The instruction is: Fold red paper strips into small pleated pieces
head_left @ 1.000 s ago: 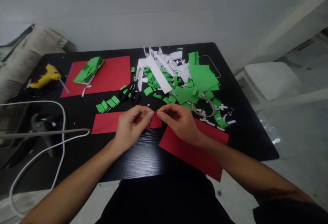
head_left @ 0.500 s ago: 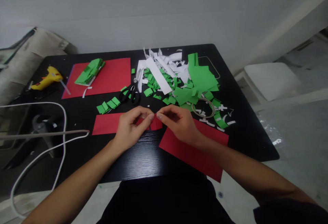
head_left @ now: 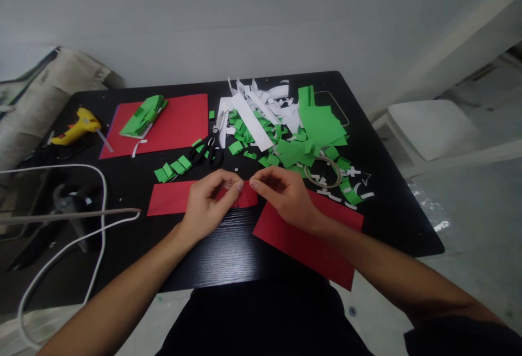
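Observation:
A long red paper strip (head_left: 169, 198) lies across the front of the black table, with several creases or cuts near its right end. My left hand (head_left: 212, 198) pinches the strip's upper edge near that end, thumb against forefinger. Close beside it, my right hand (head_left: 283, 193) pinches the strip's right upper corner; the fingertips nearly meet. Under my right wrist rests a larger red paper sheet (head_left: 310, 242), its lower corner past the table edge. Just beyond my left hand lie black-handled scissors (head_left: 210, 149) and a row of folded green paper pieces (head_left: 173, 168).
White paper scraps (head_left: 253, 119) and green paper (head_left: 322, 125) are heaped at the back. A tape roll (head_left: 324, 173) lies right. At left are a yellow glue gun (head_left: 79, 125), pliers (head_left: 71, 206), a white cable (head_left: 104, 198) and red sheets (head_left: 183, 122) under a green paper bundle (head_left: 144, 116).
Both hands keep their pinch in nearly the same place. The creased right end of the red strip has shifted slightly between the fingers.

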{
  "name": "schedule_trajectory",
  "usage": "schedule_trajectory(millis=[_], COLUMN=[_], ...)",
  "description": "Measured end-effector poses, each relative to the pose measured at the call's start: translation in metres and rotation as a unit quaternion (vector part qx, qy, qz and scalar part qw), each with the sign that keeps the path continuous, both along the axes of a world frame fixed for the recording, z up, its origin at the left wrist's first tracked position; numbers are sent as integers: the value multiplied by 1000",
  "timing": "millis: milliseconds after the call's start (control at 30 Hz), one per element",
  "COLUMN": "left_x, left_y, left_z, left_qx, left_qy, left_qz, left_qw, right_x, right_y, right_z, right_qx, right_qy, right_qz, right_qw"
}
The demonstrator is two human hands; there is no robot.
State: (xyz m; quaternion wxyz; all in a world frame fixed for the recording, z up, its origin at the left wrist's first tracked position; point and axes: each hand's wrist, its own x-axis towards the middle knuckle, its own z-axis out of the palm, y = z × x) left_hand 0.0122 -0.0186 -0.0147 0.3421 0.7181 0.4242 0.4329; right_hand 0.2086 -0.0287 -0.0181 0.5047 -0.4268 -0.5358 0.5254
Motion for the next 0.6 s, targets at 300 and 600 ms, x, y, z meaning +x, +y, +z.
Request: schedule_trajectory(millis=[300, 600], left_x=[0, -2], left_y=[-1, 2], left_z=[2, 1], left_qx=[9, -35], left_qy=[29, -10], left_qz=[-13, -7], left_qw=[999, 999], right_x=[-2, -1], right_y=[-3, -2], right_z=[-1, 0], right_qx=[22, 16], right_qy=[-15, -15], right_qz=[8, -9], right_qw=[1000, 1000])
